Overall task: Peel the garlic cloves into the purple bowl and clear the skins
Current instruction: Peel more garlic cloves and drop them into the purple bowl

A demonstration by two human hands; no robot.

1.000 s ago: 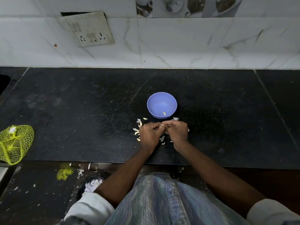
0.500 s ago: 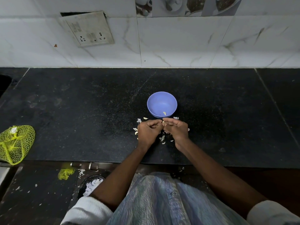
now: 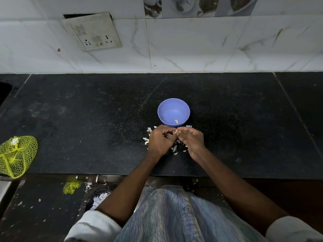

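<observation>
One garlic clove (image 3: 176, 121) in purple bowl (image 3: 167, 110)

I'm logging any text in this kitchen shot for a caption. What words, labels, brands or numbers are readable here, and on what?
None can be read.
Switch plate on the wall: faint marks on its face, too blurred to read.
Picture tiles along the top edge: printed cups and dishes, no lettering visible.
Purple bowl, yellow net bag and black counter: no text visible.

Smooth plastic purple bowl (image 3: 173, 111); speckled polished stone counter (image 3: 87, 119); glossy marbled tiles (image 3: 192, 46).
</observation>
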